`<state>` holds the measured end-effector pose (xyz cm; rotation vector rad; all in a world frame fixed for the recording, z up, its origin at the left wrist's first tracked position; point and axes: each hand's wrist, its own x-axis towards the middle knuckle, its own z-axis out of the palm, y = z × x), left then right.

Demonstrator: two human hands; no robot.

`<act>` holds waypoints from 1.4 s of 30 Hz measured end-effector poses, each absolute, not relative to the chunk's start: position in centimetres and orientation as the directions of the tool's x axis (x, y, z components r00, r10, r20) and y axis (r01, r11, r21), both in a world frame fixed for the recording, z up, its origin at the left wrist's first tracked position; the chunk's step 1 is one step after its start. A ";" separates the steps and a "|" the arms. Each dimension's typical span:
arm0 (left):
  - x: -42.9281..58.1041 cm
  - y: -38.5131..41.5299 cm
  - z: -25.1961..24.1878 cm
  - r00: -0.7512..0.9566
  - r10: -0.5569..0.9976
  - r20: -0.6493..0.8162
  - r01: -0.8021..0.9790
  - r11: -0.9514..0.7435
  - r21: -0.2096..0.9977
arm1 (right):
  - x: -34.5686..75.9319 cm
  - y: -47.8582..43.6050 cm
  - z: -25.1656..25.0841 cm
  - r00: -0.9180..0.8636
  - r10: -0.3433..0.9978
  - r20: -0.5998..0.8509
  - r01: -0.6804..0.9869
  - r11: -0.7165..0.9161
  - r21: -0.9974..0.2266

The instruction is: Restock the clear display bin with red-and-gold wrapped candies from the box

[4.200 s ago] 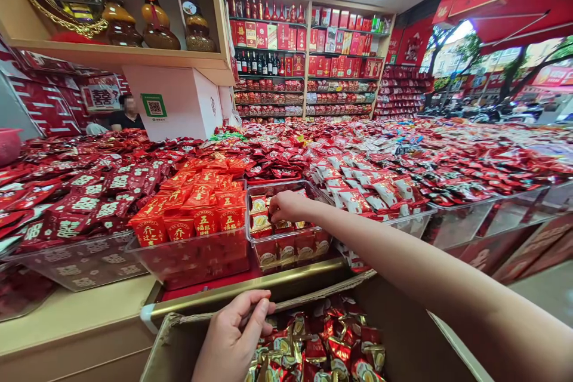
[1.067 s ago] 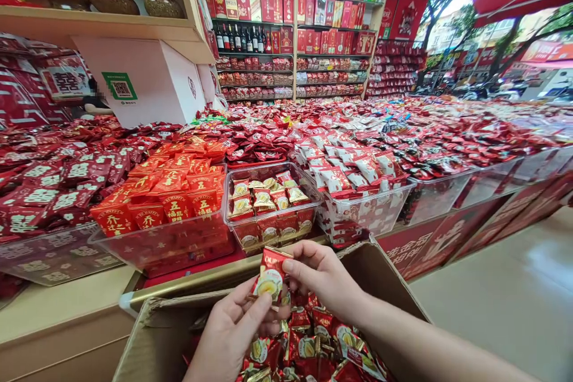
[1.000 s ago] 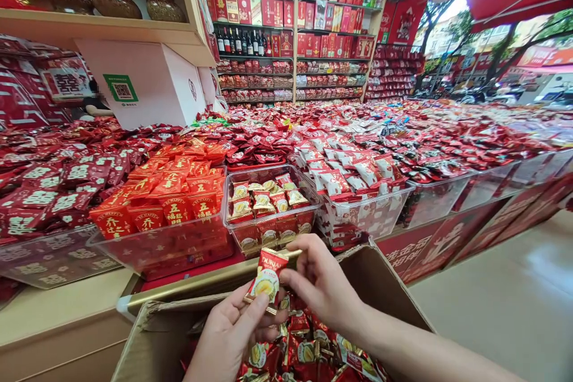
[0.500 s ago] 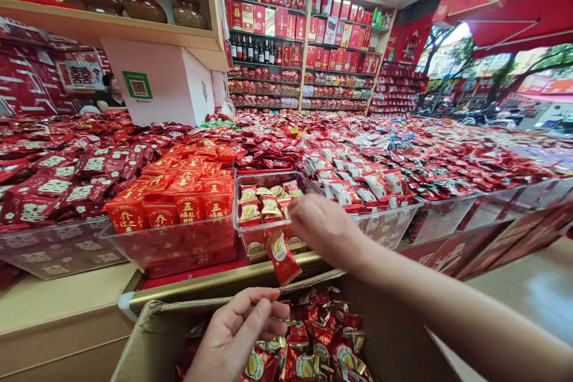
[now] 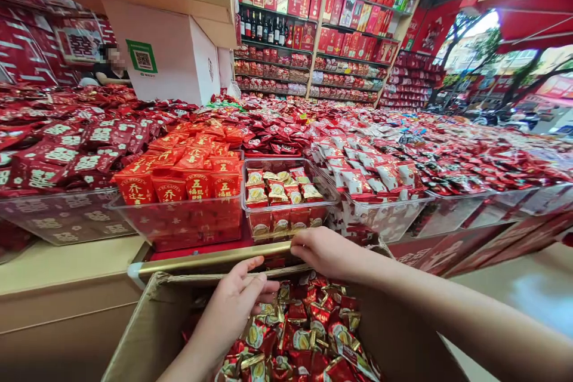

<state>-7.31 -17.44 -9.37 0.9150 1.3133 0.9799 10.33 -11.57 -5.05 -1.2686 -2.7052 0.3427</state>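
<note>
My left hand is over the near-left part of an open cardboard box, fingers apart and nothing visible in them. My right hand is at the box's far edge, beside the counter's gold trim. Its fingers are curled together and what they hold, if anything, is hidden. Many red-and-gold wrapped candies with a yellow fruit picture lie loose in the box. Beyond the trim, a clear plastic bin holds similar candies standing in rows. A small red patch shows between trim and box edge.
To the left is a clear bin of orange-red packets, then one of dark red packets. White-and-red packets fill the bin on the right. A white pillar carries a QR sign. A person sits behind the counter.
My right hand has come down and back from above the candy bin to the box edge. The red packet seen hanging below it is gone from sight. The view has tilted down.
</note>
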 end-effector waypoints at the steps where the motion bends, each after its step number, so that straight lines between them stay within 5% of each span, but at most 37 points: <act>1: -7.3 -17.4 -9.6 0.007 0.946 -0.324 -0.028 0.324 0.946 | 10.1 -11.0 -5.4 -0.644 0.763 -0.053 0.743 0.608 -0.279; 8: -7.9 -16.9 -10.1 0.022 0.959 -0.283 0.102 0.280 0.955 | 7.4 -8.4 -5.2 -0.704 0.640 -0.308 0.707 0.669 -0.227; 13: -8.0 -17.2 -9.4 0.053 0.957 -0.284 0.139 0.275 0.951 | 6.2 -8.6 -5.6 -0.757 0.608 -0.240 0.640 0.763 -0.088; 16: -8.7 -17.5 -8.1 -0.061 0.991 -0.118 0.225 0.129 0.966 | 7.4 -9.3 -4.6 -0.746 0.665 -0.044 0.666 0.742 -0.074; 18: -9.2 -17.6 -7.0 -0.218 0.967 0.133 0.276 -0.070 0.959 | 8.6 -10.0 -3.5 -0.719 0.685 0.119 0.659 0.726 -0.197; 20: -9.4 -17.6 -6.2 -0.304 0.916 0.264 0.268 -0.183 0.946 | 9.5 -10.7 -2.3 -0.706 0.687 0.169 0.557 0.687 -0.466; 22: -9.1 -17.7 -5.9 -0.260 0.939 0.226 0.154 -0.191 0.969 | 10.0 -11.3 -1.7 -0.716 0.689 0.113 0.406 0.543 -0.735; 24: -8.6 -17.8 -6.0 -0.133 0.985 0.109 0.002 -0.110 0.994 | 9.9 -11.7 -1.7 -0.723 0.689 0.045 0.297 0.370 -0.880; 29: -8.1 -17.9 -6.6 0.038 0.992 -0.117 -0.092 0.120 0.989 | 8.9 -11.8 -3.3 -0.642 0.763 0.076 0.219 0.279 -0.935; 32: -8.4 -17.6 -7.4 -0.038 0.991 -0.132 -0.128 0.126 0.984 | 8.4 -12.4 -4.0 -0.478 0.825 0.301 0.328 0.486 -0.810; 35: -8.4 -17.4 -8.3 -0.063 0.988 -0.143 -0.168 0.131 0.977 | 7.8 -13.8 -4.5 -0.485 0.649 0.587 0.487 0.757 -0.435; 39: -8.3 -17.8 -8.5 -0.038 0.997 -0.070 -0.200 0.061 0.978 | 6.6 -15.4 -5.1 -0.692 0.484 0.536 0.566 0.824 -0.013; 42: -8.3 -18.3 -7.8 -0.105 0.994 0.005 -0.051 -0.011 0.999 | 6.1 -15.6 -5.2 -0.732 0.404 0.549 0.580 0.792 0.190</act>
